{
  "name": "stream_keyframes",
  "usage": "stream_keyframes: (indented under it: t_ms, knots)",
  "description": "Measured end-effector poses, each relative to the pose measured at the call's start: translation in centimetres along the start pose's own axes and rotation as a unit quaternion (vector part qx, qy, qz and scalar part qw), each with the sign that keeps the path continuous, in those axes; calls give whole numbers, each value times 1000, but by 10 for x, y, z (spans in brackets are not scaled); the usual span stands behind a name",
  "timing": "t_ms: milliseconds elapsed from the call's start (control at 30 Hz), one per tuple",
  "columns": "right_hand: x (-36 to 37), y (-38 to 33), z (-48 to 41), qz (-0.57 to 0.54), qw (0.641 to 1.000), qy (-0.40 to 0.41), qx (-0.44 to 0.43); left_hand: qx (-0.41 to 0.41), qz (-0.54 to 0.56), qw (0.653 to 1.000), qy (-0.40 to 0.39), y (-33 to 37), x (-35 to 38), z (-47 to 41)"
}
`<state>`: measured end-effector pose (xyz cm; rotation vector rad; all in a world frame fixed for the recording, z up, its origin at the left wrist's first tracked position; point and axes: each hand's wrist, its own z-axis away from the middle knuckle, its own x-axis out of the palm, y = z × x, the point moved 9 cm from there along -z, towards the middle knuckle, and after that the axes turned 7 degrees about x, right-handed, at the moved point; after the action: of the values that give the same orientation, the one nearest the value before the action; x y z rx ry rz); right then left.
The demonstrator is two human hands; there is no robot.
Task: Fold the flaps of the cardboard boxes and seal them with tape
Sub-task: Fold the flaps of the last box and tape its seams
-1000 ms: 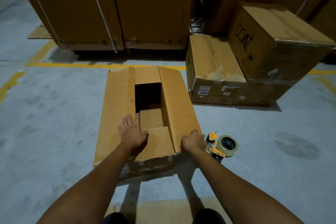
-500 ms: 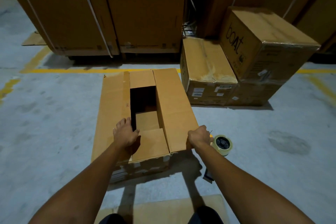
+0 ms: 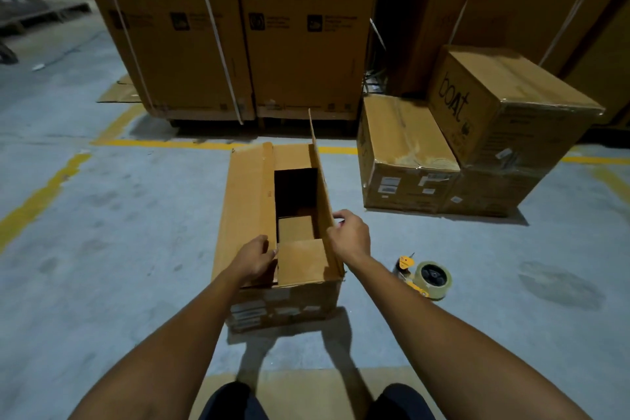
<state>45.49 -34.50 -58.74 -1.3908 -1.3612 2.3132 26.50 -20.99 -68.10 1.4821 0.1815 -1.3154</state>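
Note:
An open cardboard box (image 3: 245, 208) lies on the concrete floor in front of me. Its short near flap (image 3: 303, 261) is folded down flat and a dark opening shows beyond it. My left hand (image 3: 254, 259) grips the near end of the long left flap, which lies over the box. My right hand (image 3: 351, 237) holds the long right flap (image 3: 322, 181), which stands upright on edge. A tape dispenser (image 3: 426, 278) with a roll of clear tape and an orange handle lies on the floor to the right of the box.
Sealed boxes (image 3: 405, 153) sit at the right, one marked "boat" (image 3: 504, 106) leaning on top. Tall strapped cartons (image 3: 238, 27) stand behind a yellow floor line (image 3: 170, 144). A flat cardboard sheet (image 3: 306, 385) lies by my knees.
My right hand has lifted the right long flap from lying outward to standing upright. My left hand has closed on the left flap's near end. The view has moved closer.

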Motion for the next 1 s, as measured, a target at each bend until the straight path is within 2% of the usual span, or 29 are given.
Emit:
stream_keyframes:
  t_ms: [300, 433, 500, 567, 633, 733, 800, 833, 900, 1000]
  knots:
    - [100, -18, 10, 159, 981, -70, -89, 75, -139, 987, -6, -9, -5, -8]
    - [141, -3, -6, 239, 961, -114, -82, 99, -176, 979, 21, -9, -14, -31]
    - [151, 2, -15, 286, 949, -103, -80, 103, -186, 976, 53, -19, -19, -43]
    - [149, 1, -26, 294, 953, -56, -52, 75, -178, 977, 89, -37, -27, -55]
    - [142, 3, -42, 269, 963, -13, 23, 18, -142, 982, 120, -62, -38, -67]
    - [140, 13, -69, 231, 961, -33, 145, -99, 3, 985, 139, -97, -49, -83]
    - [141, 13, -80, 239, 953, -62, 176, -144, 108, 975, 132, -110, -49, -93]
    - [142, 12, -84, 246, 951, -66, 174, -152, 125, 972, 127, -111, -50, -97]
    - [139, 11, -89, 266, 950, -61, 155, -166, 104, 974, 110, -106, -48, -98]
    - [130, 16, -106, 296, 946, -78, 107, -194, -6, 979, 62, -91, -38, -87]
